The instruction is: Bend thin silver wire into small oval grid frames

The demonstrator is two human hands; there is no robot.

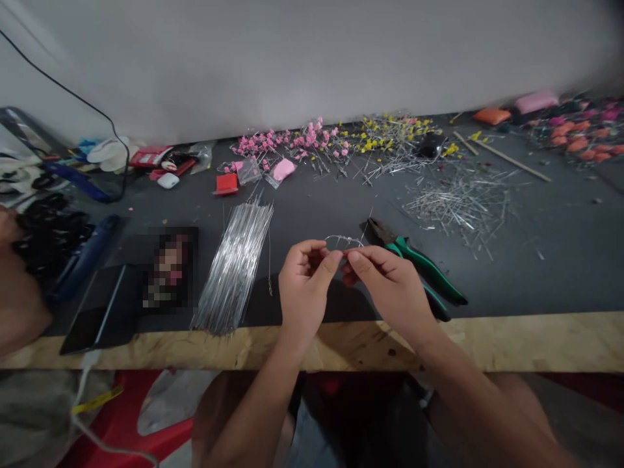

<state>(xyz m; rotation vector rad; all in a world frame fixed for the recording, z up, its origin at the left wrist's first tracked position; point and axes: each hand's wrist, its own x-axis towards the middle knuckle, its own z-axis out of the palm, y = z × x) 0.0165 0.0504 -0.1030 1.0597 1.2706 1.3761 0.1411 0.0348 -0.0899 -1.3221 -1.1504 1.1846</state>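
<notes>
Bare forearms reach over the wooden edge (pixel 487 338) of the dark tabletop (pixel 312 208), just left of the green-handled pliers (pixel 429 268), and the two hands meet close by the tool's head. Thumb and fingers of the left hand (pixel 305 283) are pinched together, and the right hand (pixel 397 283) mirrors them, its fingers curled in. Between them they're gripping a thin curved wire (pixel 344 239), which arches up over the fingertips, near the pliers' head and to its left. The pliers lie just beside the right hand; whether the two touch, I can't tell.

Farther left of the pliers, past the left hand, one loose wire (pixel 270 260) lies beside a thick bundle of straight wires (pixel 234 273). Beyond that come a blurred-out rectangle (pixel 170 270) and a dark flat device (pixel 100 312); another person's arm (pixel 17 299) shows at the far left.

Behind the pliers, toward the wall (pixel 312 58), are yellow-tipped wires (pixel 394 133), with pink-tipped ones (pixel 312 140) to their left. A red packet (pixel 226 184) and a pink lump (pixel 283 170) sit back and left of the pliers. Back and to the right, there's a loose heap of bare wires (pixel 453 201), then a long thin stick (pixel 517 162) and orange pieces (pixel 578 140).
</notes>
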